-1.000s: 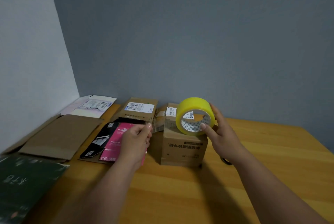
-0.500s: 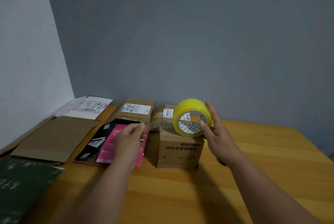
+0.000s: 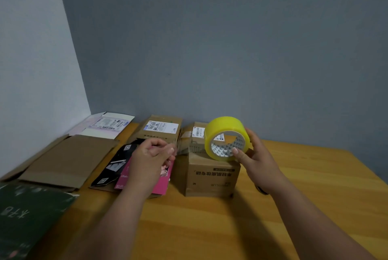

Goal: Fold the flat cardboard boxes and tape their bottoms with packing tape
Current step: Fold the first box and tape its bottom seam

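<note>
Grey walls meet in a corner behind a wooden table. Right hand grips the yellow tape roll, thumb hooked into the core from the front, fingers curled over the far side; roll stands on edge w/ its lower rim at the top of the small folded box. Left hand is just left of that box, thumb & fingertips pinched together near a clear tape strip that runs toward the box top; can't tell for sure whether the tape end is between the fingers. Box stands upright on the table, printed text on its front face, white label on top.

Under/left of the left hand: pink flat carton and black flat carton, side by side, lying flat. Behind them a brown flat box w/ shipping label. Further left: big plain flattened cardboard, a white labelled mailer by the wall corner, & a dark green flat piece at the near left edge.
</note>
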